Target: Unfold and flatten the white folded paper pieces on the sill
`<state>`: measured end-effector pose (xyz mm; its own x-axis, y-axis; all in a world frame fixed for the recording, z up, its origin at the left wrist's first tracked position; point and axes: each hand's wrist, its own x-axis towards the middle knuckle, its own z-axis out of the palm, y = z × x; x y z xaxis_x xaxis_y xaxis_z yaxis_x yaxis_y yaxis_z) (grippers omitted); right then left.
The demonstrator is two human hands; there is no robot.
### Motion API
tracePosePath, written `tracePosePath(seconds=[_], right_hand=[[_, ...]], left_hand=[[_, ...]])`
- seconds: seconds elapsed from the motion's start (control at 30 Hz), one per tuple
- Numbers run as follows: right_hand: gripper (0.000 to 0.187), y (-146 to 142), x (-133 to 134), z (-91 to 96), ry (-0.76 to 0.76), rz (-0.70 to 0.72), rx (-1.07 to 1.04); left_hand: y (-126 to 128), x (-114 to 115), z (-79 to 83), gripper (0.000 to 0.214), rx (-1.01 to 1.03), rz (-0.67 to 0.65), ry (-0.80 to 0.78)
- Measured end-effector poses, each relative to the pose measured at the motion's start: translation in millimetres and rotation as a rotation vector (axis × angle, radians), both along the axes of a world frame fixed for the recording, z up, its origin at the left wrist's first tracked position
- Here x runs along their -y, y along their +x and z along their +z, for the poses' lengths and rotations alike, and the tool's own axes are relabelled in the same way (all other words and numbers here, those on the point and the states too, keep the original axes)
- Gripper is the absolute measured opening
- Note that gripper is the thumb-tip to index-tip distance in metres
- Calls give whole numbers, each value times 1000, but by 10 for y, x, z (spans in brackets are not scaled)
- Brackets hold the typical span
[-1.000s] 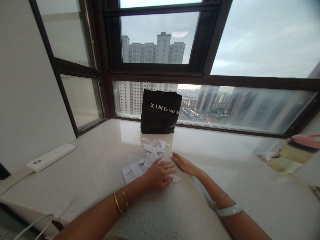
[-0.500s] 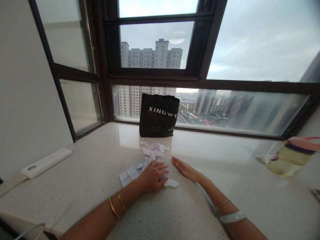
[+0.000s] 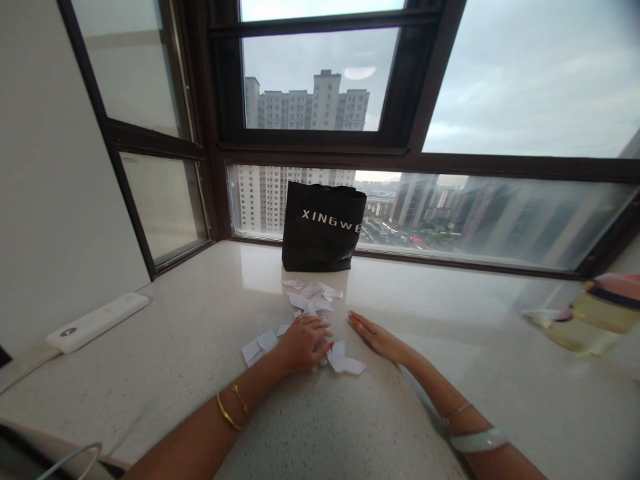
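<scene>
Torn scraps of white paper (image 3: 313,293) lie in a loose pile on the pale speckled countertop (image 3: 320,427). My left hand (image 3: 304,341) is over the near part of the pile, its fingers curled round some scraps; the palm side is hidden. More paper pieces (image 3: 345,363) poke out to the right of that hand, and others (image 3: 260,347) lie by its wrist on the left. To the right of the pile, my right hand (image 3: 376,337) rests on the countertop with its fingers stretched out, holding nothing.
A black bag (image 3: 323,230) with white lettering stands behind the paper, close to the window. On the left lies a white power strip (image 3: 97,322) with a cord. A bottle (image 3: 595,320) of yellowish liquid with a pink lid stands at the right.
My left hand has drawn its fingers closer together over the scraps, and more paper shows to its right. My right hand stays flat. The view has shifted slightly.
</scene>
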<state>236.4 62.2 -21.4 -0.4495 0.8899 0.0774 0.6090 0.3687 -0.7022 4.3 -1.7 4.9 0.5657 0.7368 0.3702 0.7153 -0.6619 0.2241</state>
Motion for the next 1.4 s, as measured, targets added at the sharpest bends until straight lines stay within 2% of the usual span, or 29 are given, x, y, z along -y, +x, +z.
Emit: tracePosePath(seconds=[0.53,0.9,1.17,1.4], right_hand=[[81,-36,41,2,38,-34,-5],[86,-69,65,17,58,-23,68],[73,-51,34,-42,75,-33,40],[80,-60,49,-26,79,-23,38]], left_hand=[[-48,-16,-28,30,11,6,-2],[-47,-8,-55,30,11,2,-37],[-49,-8,-50,30,21,-2,-50],[-48,-7,-57,31,21,3,-42]])
